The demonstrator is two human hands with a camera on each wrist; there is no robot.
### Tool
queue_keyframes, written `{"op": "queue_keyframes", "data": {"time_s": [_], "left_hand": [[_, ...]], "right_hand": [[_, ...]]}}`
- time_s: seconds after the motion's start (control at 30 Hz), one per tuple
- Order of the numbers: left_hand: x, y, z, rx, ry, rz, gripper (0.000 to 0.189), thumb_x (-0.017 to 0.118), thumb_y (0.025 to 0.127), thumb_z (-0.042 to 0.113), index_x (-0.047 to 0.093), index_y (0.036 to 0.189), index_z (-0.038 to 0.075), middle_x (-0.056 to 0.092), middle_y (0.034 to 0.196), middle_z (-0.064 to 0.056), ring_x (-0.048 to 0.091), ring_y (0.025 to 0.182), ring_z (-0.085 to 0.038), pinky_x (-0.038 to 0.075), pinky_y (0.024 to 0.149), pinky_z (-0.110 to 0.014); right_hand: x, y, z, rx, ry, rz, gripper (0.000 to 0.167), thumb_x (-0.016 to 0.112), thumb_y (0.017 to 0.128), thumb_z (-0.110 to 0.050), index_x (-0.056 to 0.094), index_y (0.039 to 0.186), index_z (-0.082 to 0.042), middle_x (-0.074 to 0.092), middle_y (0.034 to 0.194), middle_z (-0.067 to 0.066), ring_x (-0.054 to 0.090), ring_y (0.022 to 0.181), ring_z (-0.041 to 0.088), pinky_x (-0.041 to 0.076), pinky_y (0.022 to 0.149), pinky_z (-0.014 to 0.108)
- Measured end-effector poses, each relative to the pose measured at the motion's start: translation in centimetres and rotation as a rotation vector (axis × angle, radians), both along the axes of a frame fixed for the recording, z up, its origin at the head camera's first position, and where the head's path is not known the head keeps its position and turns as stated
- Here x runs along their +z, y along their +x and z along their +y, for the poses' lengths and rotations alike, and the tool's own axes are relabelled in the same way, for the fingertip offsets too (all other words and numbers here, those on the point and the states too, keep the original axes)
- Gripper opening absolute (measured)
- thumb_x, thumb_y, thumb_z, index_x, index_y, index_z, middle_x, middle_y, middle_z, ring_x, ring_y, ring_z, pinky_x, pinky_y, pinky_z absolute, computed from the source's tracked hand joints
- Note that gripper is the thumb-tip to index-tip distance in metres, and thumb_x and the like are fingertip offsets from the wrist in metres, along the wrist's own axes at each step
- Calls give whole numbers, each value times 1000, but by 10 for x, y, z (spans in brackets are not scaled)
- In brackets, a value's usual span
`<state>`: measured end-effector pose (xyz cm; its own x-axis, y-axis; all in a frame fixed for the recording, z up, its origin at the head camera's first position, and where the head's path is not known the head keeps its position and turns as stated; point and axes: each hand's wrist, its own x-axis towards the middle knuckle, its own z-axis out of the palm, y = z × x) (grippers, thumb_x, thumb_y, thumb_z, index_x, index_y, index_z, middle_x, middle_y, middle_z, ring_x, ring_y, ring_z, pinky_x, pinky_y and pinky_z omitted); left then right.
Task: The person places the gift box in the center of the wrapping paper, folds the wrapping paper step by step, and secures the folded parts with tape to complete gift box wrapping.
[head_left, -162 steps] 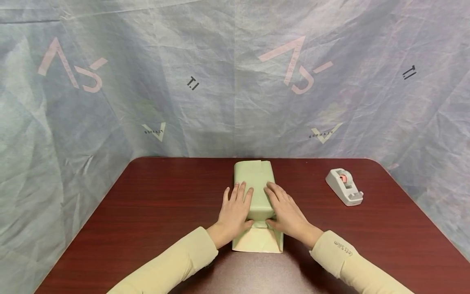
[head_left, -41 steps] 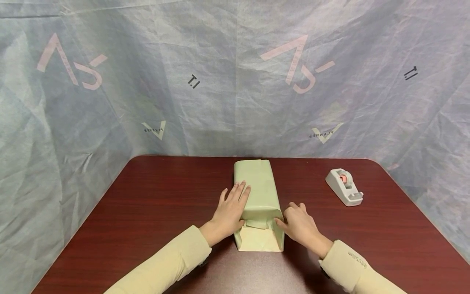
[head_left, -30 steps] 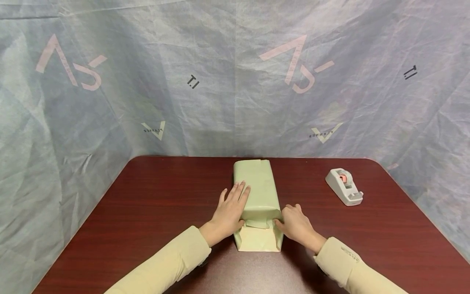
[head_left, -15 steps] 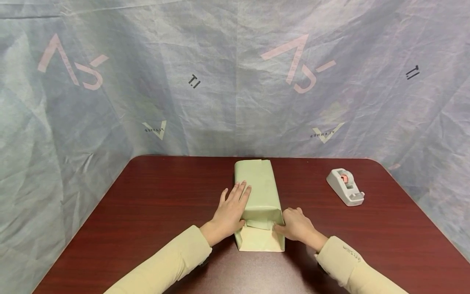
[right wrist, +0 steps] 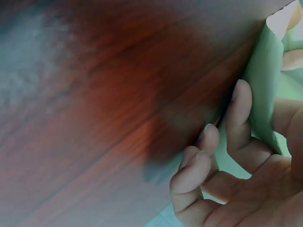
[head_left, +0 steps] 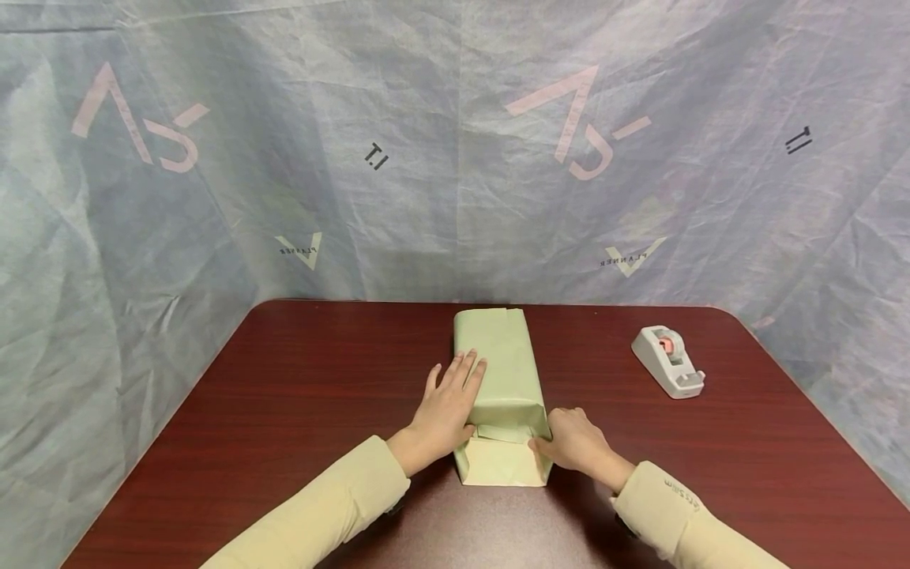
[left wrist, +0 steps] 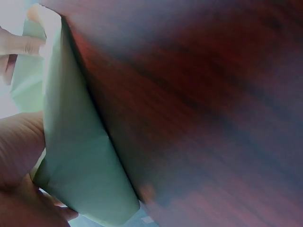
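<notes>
A box-shaped parcel in pale green wrapping paper (head_left: 510, 371) lies lengthwise on the table, with the paper end towards me unfolded. Its cream inner side shows on the bottom flap (head_left: 503, 465). My left hand (head_left: 442, 411) rests on the parcel's top left edge, fingers straight, thumb at the left of the paper end. On the other side my right hand (head_left: 577, 439) pinches the right side of that end, thumb inside and fingers curled outside. The right wrist view shows the index finger against the green side paper (right wrist: 265, 80). What is inside the parcel is hidden.
A white tape dispenser (head_left: 668, 363) with a roll on a pinkish core stands at the right of the dark red wooden table (head_left: 341, 363). Grey printed cloth (head_left: 426, 221) hangs behind the table and along its sides.
Earlier both hands lay on the parcel's top. My right hand has since moved down to the right of the open paper end and pinches it, lately sliding slightly nearer. The left hand stays nearly still.
</notes>
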<state>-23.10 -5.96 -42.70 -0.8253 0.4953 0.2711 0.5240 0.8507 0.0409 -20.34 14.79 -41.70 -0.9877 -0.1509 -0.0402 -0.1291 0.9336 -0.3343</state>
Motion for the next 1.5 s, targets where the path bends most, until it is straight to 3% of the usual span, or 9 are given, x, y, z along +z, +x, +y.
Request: {"op": "queue_keyframes", "data": {"time_s": [0.3, 0.5, 0.63, 0.8, 1.03, 1.3, 1.37, 1.5], "left_hand": [[1, 0, 0, -5, -2, 8, 98, 81, 66, 25, 24, 144, 6, 19, 151, -15, 21, 139, -31, 23, 104, -55], [2, 1, 1, -4, 11, 2, 97, 81, 66, 22, 25, 143, 6, 21, 150, -15, 22, 138, -31, 23, 104, -55], [3, 1, 1, -2, 19, -14, 97, 81, 66, 21, 24, 144, 6, 20, 150, -15, 21, 138, -31, 22, 105, -55], [3, 1, 1, 2, 17, -24, 97, 80, 67, 21, 23, 144, 6, 19, 151, -14, 21, 139, -30, 21, 105, -55], [2, 0, 1, 7, 14, -20, 98, 81, 66, 22, 23, 144, 7, 19, 151, -14, 21, 139, -30, 21, 105, -55], [2, 0, 1, 20, 6, -31, 98, 80, 68, 22, 22, 145, 7, 18, 152, -13, 19, 140, -28, 20, 106, -54], [2, 1, 1, 21, 2, -34, 98, 80, 68, 24, 21, 145, 8, 17, 152, -13, 19, 140, -28, 20, 106, -53], [2, 1, 1, 20, -1, -36, 100, 81, 68, 26, 20, 145, 8, 16, 152, -12, 17, 140, -28, 20, 107, -53]], "right_hand": [[-1, -5, 0, -4, -30, -12, 45, 61, 80, -19, 30, 49, -14, 26, 47, -4, 28, 46, 9, 20, 38, 22], [-4, -6, -4, 0, -15, 2, 42, 55, 80, -16, 28, 48, -16, 28, 51, -3, 28, 49, 10, 20, 39, 23], [1, -1, -1, -18, 23, -15, 42, 60, 78, -23, 36, 46, -13, 38, 50, -1, 39, 59, 15, 26, 40, 27], [4, 9, 1, 7, 2, -61, 42, 66, 79, -22, 48, 43, -12, 52, 41, -5, 48, 49, 13, 25, 37, 22], [5, 13, -1, 5, 6, -59, 44, 72, 76, -22, 40, 48, -11, 44, 53, 2, 43, 60, 16, 32, 40, 26], [11, 10, 4, 9, 16, -82, 44, 79, 66, -38, 46, 53, -12, 42, 55, -1, 38, 53, 12, 30, 42, 26], [14, 6, 6, 11, 22, -54, 45, 78, 65, -44, 49, 59, -10, 44, 60, 1, 42, 56, 14, 32, 44, 28], [20, -2, 9, 43, -34, 66, 58, 75, 68, -48, 56, 93, 1, 54, 87, 11, 51, 78, 27, 44, 58, 38]]}}
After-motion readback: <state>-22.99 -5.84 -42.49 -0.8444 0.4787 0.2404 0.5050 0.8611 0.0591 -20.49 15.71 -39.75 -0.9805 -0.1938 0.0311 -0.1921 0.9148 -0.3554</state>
